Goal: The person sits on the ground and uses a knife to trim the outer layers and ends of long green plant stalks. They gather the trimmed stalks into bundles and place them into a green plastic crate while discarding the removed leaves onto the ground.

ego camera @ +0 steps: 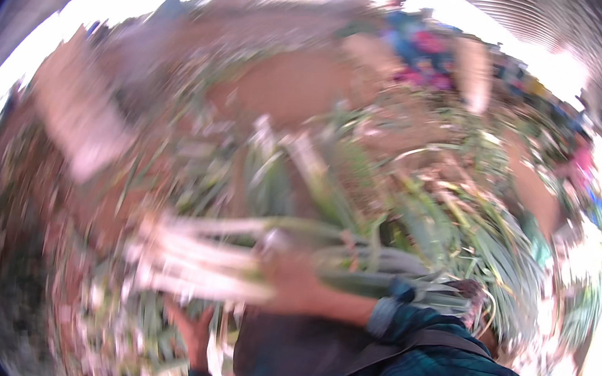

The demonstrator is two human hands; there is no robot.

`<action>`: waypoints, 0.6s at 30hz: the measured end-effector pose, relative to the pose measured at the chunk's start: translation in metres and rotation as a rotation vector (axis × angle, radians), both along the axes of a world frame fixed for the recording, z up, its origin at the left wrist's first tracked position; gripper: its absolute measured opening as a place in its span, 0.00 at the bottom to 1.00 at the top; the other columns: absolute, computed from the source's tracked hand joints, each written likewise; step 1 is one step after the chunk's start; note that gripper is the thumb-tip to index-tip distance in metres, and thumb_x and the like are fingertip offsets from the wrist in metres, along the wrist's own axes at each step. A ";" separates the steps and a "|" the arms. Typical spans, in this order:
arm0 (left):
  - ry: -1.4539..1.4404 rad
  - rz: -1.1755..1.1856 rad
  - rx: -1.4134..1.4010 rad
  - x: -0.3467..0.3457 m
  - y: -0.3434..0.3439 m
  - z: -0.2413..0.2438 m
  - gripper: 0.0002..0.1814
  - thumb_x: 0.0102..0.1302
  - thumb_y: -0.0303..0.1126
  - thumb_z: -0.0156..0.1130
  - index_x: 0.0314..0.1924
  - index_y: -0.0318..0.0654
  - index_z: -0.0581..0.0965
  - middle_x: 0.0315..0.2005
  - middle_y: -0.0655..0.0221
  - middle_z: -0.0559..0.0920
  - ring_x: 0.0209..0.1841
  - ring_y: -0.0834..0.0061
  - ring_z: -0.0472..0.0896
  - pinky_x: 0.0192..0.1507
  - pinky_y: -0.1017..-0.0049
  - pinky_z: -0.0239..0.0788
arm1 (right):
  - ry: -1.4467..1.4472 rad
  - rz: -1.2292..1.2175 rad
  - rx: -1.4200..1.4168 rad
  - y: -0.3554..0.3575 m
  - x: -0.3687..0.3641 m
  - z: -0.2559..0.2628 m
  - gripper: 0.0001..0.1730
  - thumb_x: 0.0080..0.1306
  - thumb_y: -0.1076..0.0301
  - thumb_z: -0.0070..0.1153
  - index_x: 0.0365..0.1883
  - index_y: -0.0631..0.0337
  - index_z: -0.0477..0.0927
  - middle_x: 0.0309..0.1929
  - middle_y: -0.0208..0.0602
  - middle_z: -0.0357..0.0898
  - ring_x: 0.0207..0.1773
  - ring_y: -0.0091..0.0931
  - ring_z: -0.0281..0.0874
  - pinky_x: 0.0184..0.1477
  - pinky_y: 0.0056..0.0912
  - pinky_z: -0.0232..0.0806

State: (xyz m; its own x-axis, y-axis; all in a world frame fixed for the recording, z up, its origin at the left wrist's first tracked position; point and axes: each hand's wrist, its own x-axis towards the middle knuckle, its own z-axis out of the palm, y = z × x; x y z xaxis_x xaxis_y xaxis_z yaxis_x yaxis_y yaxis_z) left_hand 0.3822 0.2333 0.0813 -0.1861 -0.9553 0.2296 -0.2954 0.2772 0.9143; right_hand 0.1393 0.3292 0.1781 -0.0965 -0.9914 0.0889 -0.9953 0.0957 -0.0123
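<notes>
A bundle of leeks point(195, 265) lies across the front of my body, blurred by motion. Its white stems point left and its long green leaves trail right. My right hand point(289, 279), in a plaid sleeve, is closed around the middle of the bundle. Just under the white ends, my left hand point(191, 327) has its fingers spread and holds nothing; a small gap appears to separate it from the stems. A dark apron point(291, 356) covers my front.
More leeks with green leaves point(490, 256) are heaped at the right, and others point(268, 178) lie ahead. Brown bare ground point(290, 88) shows beyond. A pale post-like block point(82, 110) stands left. Bright blurred clothing point(427, 51), apparently people's, is farther off. Overhead is corrugated roofing point(503, 10).
</notes>
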 end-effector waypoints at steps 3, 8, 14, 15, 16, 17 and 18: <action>0.002 0.080 -0.398 -0.020 -0.056 -0.031 0.49 0.51 0.33 0.69 0.65 0.27 0.48 0.63 0.46 0.55 0.65 0.60 0.55 0.67 0.63 0.42 | -0.060 0.031 -0.219 -0.003 0.020 -0.002 0.63 0.42 0.20 0.43 0.69 0.53 0.48 0.60 0.55 0.56 0.52 0.48 0.61 0.47 0.65 0.52; -0.118 -0.003 -0.681 -0.095 -0.140 0.001 0.43 0.55 0.36 0.67 0.64 0.27 0.54 0.59 0.44 0.62 0.62 0.60 0.62 0.65 0.61 0.50 | -0.109 0.002 -0.352 0.003 0.010 -0.009 0.62 0.42 0.29 0.55 0.68 0.56 0.50 0.57 0.52 0.58 0.50 0.43 0.60 0.48 0.58 0.51; -0.292 -0.036 -0.554 -0.118 -0.226 0.072 0.42 0.54 0.37 0.67 0.63 0.27 0.55 0.59 0.45 0.63 0.61 0.60 0.62 0.65 0.62 0.51 | -0.131 0.022 -0.075 0.000 0.022 0.037 0.62 0.42 0.40 0.61 0.69 0.58 0.44 0.59 0.51 0.58 0.54 0.43 0.63 0.52 0.63 0.52; -0.316 -0.047 -0.531 -0.127 -0.233 0.076 0.42 0.54 0.37 0.67 0.63 0.27 0.56 0.59 0.46 0.63 0.61 0.60 0.63 0.65 0.62 0.51 | -0.100 0.025 -0.132 -0.001 0.020 0.031 0.63 0.39 0.39 0.62 0.68 0.58 0.46 0.55 0.49 0.60 0.51 0.41 0.63 0.50 0.59 0.53; -0.336 -0.064 -0.507 -0.134 -0.245 0.074 0.42 0.54 0.37 0.67 0.63 0.27 0.56 0.59 0.46 0.63 0.61 0.60 0.63 0.65 0.62 0.51 | -0.067 0.031 -0.189 -0.003 0.019 0.020 0.64 0.36 0.39 0.63 0.67 0.59 0.49 0.52 0.48 0.62 0.49 0.40 0.64 0.47 0.55 0.55; -0.364 -0.084 -0.505 -0.146 -0.250 0.080 0.42 0.54 0.37 0.67 0.63 0.27 0.56 0.59 0.46 0.63 0.61 0.60 0.63 0.65 0.62 0.51 | -0.039 0.031 -0.261 -0.003 0.015 0.013 0.64 0.33 0.38 0.64 0.66 0.60 0.52 0.49 0.46 0.63 0.46 0.38 0.65 0.44 0.51 0.56; -0.387 -0.086 -0.496 -0.146 -0.254 0.083 0.42 0.54 0.37 0.67 0.63 0.27 0.56 0.59 0.46 0.63 0.61 0.60 0.63 0.65 0.62 0.51 | -0.005 0.043 -0.326 -0.005 0.015 0.010 0.65 0.30 0.37 0.65 0.65 0.60 0.55 0.45 0.44 0.65 0.44 0.37 0.66 0.41 0.47 0.57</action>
State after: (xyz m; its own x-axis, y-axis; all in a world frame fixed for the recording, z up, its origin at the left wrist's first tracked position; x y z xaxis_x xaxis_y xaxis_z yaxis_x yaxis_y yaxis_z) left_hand 0.2362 -0.0206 0.1642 -0.4155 -0.7305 0.5420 -0.5363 0.6780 0.5027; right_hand 0.1542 0.3241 0.1878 -0.0562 -0.9138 0.4022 -0.9982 0.0436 -0.0403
